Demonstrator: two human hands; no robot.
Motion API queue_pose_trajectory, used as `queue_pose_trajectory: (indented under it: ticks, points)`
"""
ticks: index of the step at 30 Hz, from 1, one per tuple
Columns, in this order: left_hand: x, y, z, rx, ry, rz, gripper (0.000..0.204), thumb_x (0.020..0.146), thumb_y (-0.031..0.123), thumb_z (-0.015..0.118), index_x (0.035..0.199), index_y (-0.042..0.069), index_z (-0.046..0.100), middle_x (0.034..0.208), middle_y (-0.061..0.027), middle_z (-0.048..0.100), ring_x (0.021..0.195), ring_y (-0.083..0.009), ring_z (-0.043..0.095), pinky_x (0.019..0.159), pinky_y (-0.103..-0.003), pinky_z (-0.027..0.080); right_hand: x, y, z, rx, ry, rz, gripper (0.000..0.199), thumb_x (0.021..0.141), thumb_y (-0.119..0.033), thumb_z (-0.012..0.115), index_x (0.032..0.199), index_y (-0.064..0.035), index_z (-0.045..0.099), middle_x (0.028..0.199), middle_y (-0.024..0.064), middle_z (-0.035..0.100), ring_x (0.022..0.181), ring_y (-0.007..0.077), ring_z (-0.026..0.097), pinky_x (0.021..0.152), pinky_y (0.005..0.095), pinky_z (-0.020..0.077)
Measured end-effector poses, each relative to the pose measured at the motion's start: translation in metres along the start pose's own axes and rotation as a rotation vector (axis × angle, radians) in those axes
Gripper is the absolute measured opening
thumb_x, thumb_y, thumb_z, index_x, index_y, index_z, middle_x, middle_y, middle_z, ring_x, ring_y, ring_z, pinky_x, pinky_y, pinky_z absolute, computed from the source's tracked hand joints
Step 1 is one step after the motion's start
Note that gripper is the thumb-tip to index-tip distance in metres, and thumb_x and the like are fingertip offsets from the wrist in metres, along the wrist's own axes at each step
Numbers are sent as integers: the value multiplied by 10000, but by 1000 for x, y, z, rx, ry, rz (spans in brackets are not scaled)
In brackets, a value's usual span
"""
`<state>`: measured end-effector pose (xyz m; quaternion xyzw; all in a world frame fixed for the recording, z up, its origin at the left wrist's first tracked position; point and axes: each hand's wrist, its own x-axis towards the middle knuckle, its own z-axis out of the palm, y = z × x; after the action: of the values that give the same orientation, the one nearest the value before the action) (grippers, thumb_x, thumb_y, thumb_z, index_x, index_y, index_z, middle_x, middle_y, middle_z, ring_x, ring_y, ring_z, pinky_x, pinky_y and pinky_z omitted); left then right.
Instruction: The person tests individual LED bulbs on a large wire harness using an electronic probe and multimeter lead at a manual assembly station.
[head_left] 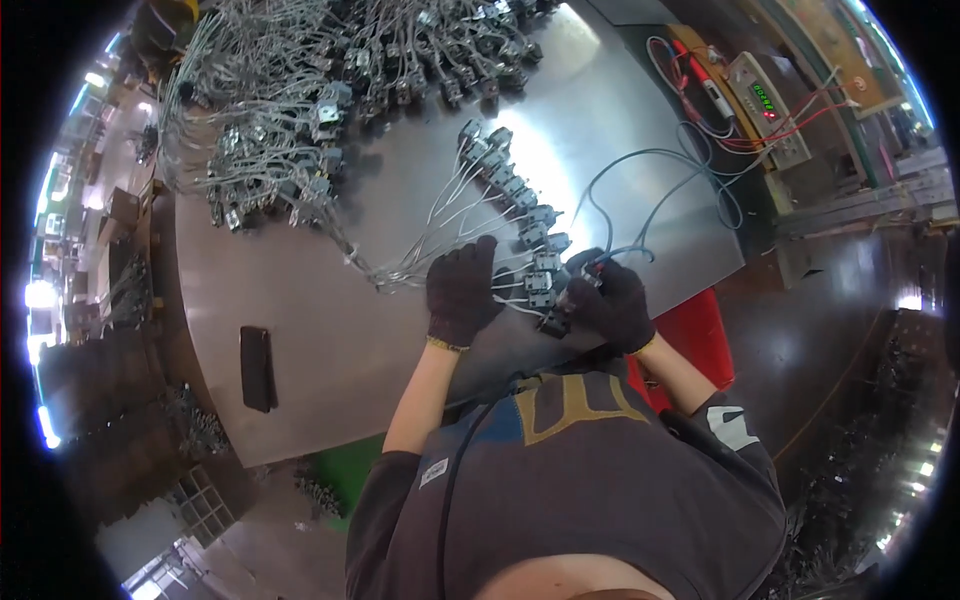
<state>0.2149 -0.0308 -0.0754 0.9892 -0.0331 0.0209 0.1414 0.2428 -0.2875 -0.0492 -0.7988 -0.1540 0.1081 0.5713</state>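
Note:
My left hand (465, 292), in a dark glove with a yellow cuff edge, curls over a bundle of white wires (432, 262). These wires run to a slanting row of small grey connector blocks (540, 262) just right of its fingers. At the near end of the row, my right hand (612, 308), gloved the same way, closes on a small end piece with a red bit (597, 268) on a thin blue cable (640, 165). Its fingers hide most of that piece. A dark block (553, 323) lies between the hands.
Heaped wire harnesses (400, 50) with grey blocks cover the far left of the metal table (330, 400). A black phone-like slab (256, 368) lies at the left. Far right stand a meter box (767, 110) with a lit display and a red pen-shaped tool (702, 80). Something red (690, 340) stands beyond the right edge.

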Motion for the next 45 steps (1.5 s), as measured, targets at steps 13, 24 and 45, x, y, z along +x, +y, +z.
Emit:
queue_pose_trajectory:
  ticks: [13,24,45]
  points:
    - [-3,-1,2,-43,92,26,572,875,446,725,1311,92,621,1131,-165,710,1006,-361,692,878,-495,533,54,-5,-20,62,-411,-137,400,937,-256,750,1229,10,690,1120,144,750,1022,248,723,898,384,560]
    - [-1,-1,4,-37,189,61,460,863,411,730,1166,105,571,970,-109,671,916,-312,693,768,-482,530,58,-7,-12,-72,-364,-392,468,905,-392,785,1187,-26,713,991,135,775,873,276,757,807,370,573]
    - [-1,0,1,-47,183,57,537,838,415,755,1241,111,572,1000,-124,691,924,-335,696,785,-497,536,52,-6,-6,-122,-331,-426,521,822,-392,868,1201,-62,729,1023,148,773,886,295,756,796,391,578]
